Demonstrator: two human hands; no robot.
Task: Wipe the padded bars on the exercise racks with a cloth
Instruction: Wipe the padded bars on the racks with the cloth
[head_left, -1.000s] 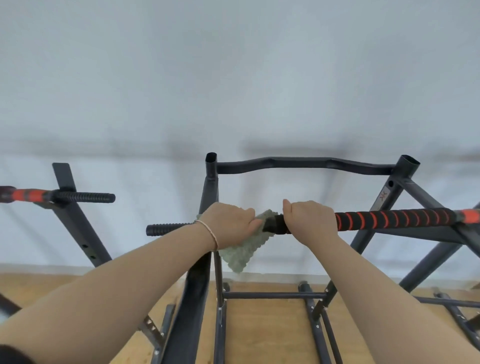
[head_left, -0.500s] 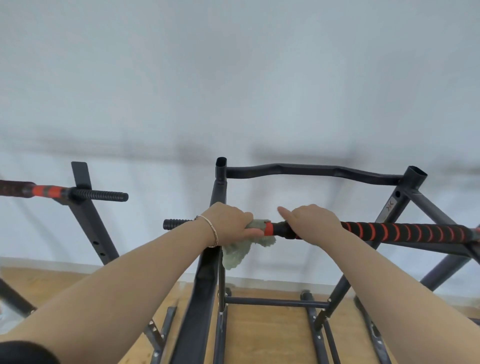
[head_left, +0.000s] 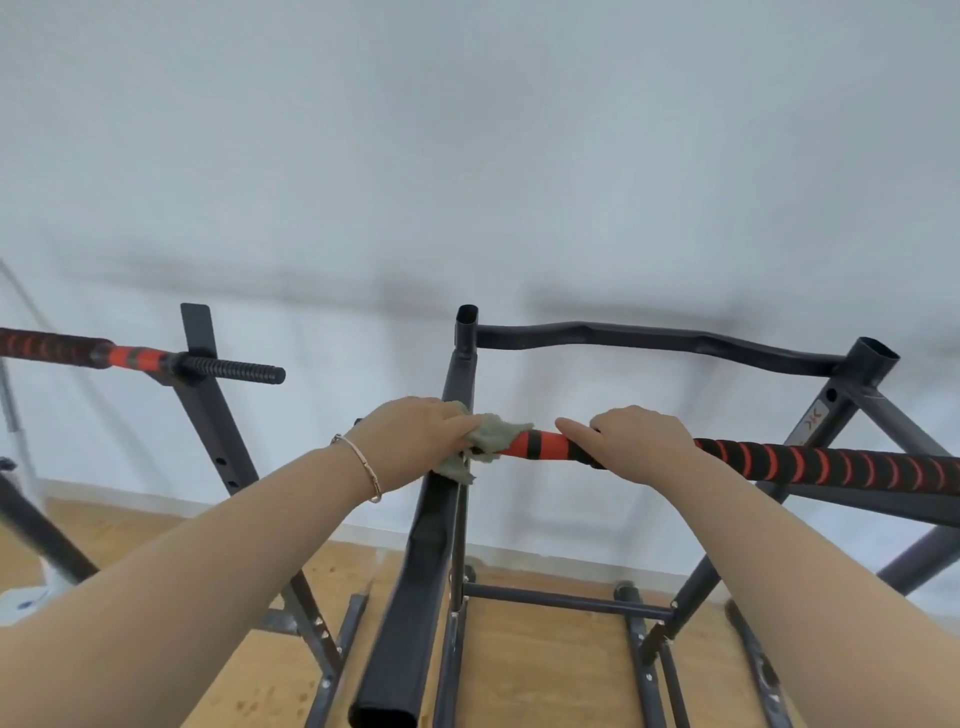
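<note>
— What are the hands doing?
— The left hand (head_left: 415, 436) is clutching the green cloth (head_left: 496, 439) around the orange end of the padded bar (head_left: 831, 466). The right hand (head_left: 639, 441) is gripping that bar just beside the cloth.
— Any writing?
— A label (head_left: 814, 425) is showing on the rack post (head_left: 852, 397) behind the bar, too small to read.

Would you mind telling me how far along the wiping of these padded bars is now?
Done: nothing shows as finished; cleanliness cannot be judged. In hand: the left hand grips the cloth against the orange end of the near padded bar, while the right hand holds that bar beside it. Left: likely its striped stretch rightward and the far-left bar.
</note>
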